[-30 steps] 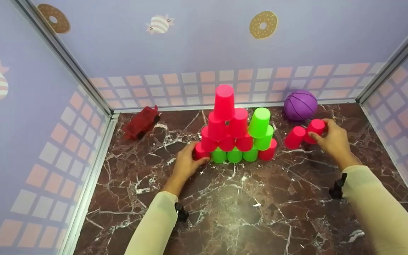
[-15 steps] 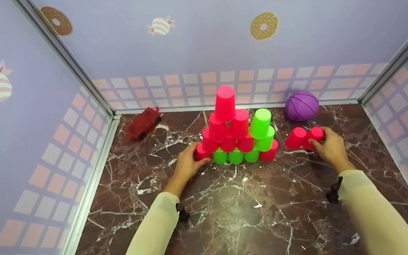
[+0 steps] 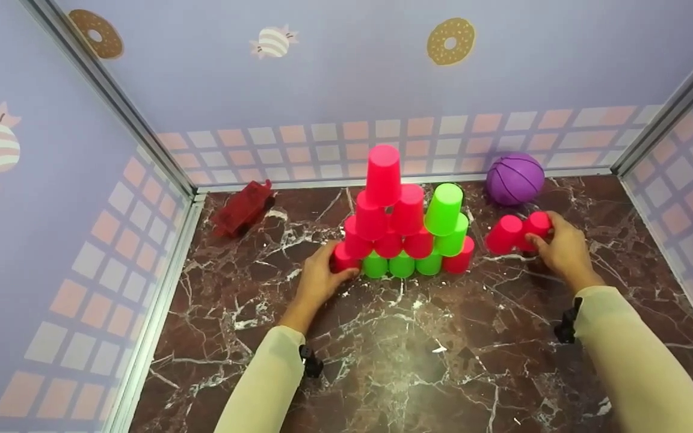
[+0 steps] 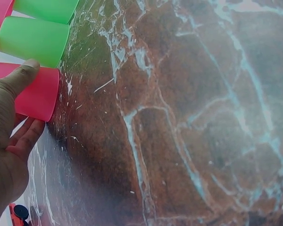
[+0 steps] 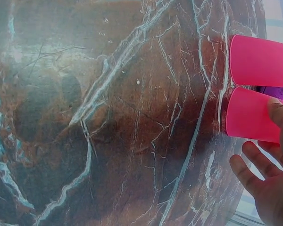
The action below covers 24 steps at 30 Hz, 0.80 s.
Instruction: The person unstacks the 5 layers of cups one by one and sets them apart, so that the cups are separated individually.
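Observation:
Pink and green cups stand upside down in a stepped stack, with one pink cup [image 3: 384, 174] on top and a green cup [image 3: 444, 209] at its upper right. My left hand [image 3: 317, 278] holds the bottom-left pink cup [image 4: 37, 94], thumb on the near side and fingers on the other. Off to the right, two more pink cups stand side by side. My right hand [image 3: 565, 248] pinches the right one [image 5: 251, 115] between thumb and fingers. The left one of that pair [image 3: 505, 234] is not held. Part of each gripped cup is hidden by fingers.
A purple ball [image 3: 515, 178] lies behind the two separate cups, near the back wall. At the back left lies a red toy [image 3: 243, 207]. Patterned panels enclose the brown marbled surface [image 3: 394, 361] at the back and both sides.
My right hand has moved its pink cup slightly left and nearer me, up to the neighbouring cup, then shifted it slightly back. The left hand and the stack stay in place.

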Available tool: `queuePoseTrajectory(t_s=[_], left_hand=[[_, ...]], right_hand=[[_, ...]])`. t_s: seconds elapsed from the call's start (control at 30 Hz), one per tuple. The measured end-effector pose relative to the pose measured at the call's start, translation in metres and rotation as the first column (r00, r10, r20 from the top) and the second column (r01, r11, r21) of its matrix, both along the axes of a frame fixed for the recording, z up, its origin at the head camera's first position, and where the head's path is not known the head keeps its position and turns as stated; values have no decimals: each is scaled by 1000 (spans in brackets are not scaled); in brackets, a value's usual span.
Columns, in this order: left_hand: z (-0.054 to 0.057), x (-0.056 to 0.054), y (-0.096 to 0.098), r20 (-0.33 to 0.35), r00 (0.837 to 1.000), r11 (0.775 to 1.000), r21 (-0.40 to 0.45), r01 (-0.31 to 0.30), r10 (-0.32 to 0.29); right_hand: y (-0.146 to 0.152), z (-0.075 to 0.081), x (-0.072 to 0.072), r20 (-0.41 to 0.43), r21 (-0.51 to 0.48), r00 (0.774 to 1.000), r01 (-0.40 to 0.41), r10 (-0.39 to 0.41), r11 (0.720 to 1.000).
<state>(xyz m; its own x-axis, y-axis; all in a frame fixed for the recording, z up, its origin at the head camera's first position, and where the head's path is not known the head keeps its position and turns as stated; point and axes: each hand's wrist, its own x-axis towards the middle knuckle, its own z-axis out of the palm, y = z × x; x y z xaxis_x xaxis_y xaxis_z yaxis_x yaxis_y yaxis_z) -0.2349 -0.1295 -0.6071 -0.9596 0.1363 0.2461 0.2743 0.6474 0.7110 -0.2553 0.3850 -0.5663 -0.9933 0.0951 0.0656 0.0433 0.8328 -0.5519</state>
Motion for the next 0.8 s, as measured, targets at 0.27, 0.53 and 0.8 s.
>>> queuePoseTrajectory(t_s=[0.27,0.53,0.8], left_hand=[[-1,-1,1,20,1000,1000,9,-3,2],[0,0,1,16,1000,1000,-16,-6,6],[1,-1,0,2,1000,1000,-15,-5,5]], right_hand=[[2,1,1,21,1,1000,9,-9,1000],[2,10,3,-5,-16,1000,13,-13,1000],[-5,52,-2,-142,-6,989,-32,31,999]])
